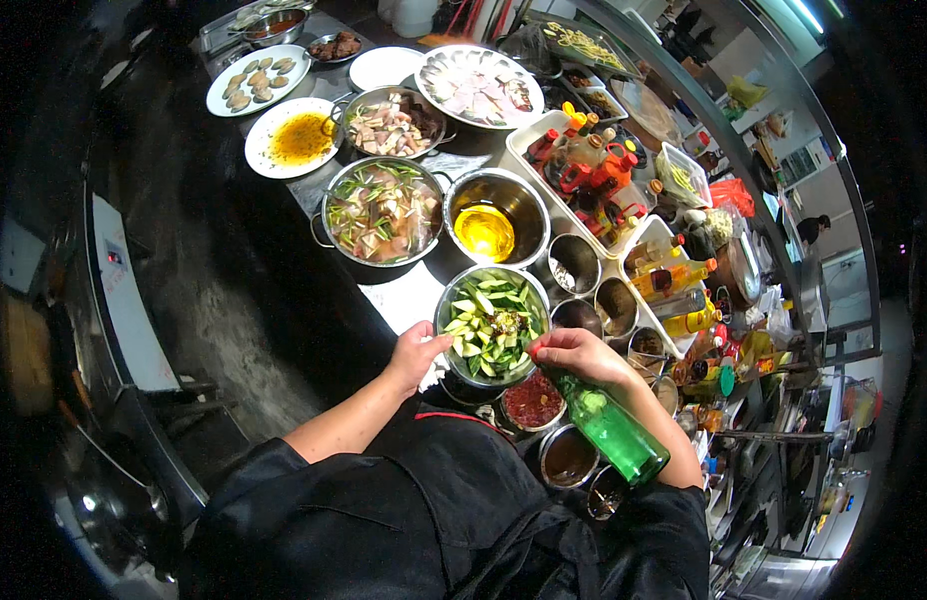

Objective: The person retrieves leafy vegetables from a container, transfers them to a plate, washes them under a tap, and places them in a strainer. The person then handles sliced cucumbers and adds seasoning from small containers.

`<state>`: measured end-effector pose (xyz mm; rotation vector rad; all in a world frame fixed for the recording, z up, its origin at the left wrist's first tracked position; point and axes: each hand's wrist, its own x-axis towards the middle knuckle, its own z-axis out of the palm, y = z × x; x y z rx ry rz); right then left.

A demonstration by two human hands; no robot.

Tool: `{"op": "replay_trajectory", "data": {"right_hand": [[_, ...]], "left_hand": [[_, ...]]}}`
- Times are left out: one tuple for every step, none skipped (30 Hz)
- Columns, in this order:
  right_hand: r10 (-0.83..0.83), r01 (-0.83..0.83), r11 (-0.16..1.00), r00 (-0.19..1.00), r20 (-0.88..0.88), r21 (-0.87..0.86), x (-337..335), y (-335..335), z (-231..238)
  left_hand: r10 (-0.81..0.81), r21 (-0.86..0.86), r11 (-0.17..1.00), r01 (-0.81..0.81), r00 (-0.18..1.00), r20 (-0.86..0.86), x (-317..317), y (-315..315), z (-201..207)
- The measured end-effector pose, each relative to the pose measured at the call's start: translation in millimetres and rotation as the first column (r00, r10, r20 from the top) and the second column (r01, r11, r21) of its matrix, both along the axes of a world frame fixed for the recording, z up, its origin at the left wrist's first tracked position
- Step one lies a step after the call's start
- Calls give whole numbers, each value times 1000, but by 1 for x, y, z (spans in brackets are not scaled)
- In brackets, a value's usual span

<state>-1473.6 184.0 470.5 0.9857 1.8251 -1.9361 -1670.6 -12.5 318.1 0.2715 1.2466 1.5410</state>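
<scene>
A steel bowl [451, 290] of cut green cucumber pieces [484, 350] stands before me, with dark seasoning on top of them. My left hand [416, 357] is closed on the bowl's left rim, thumb and fingers pinching it. At the right rim, my right hand [584, 356] wraps round the neck of a green glass bottle [618, 432]. The bottle is tilted, its red-tipped mouth toward the bowl and its base toward my right forearm. Whether any liquid is flowing out cannot be made out.
Beyond the bowl are a steel bowl of yellow oil [484, 232] and a pot of meat with green stalks [384, 212]. Sauce bottles [609, 175] crowd a white bin on the right. Seasoning containers [574, 262] line the bowl's right side. Plates of food [479, 85] stand farther back.
</scene>
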Motion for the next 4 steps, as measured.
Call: {"op": "replay_trajectory", "data": {"right_hand": [[10, -10, 1000, 1000, 22, 14, 1, -1, 3], [-20, 20, 1000, 1000, 10, 13, 2, -3, 7], [-48, 48, 999, 999, 2, 10, 4, -3, 11], [-75, 75, 997, 997, -23, -7, 5, -4, 14]], "left_hand": [[-14, -38, 999, 14, 1000, 14, -1, 1, 1], [-19, -40, 999, 20, 999, 27, -2, 3, 1], [-17, -21, 1000, 18, 999, 42, -2, 4, 1], [-29, -46, 998, 31, 999, 46, 0, 5, 1]]}}
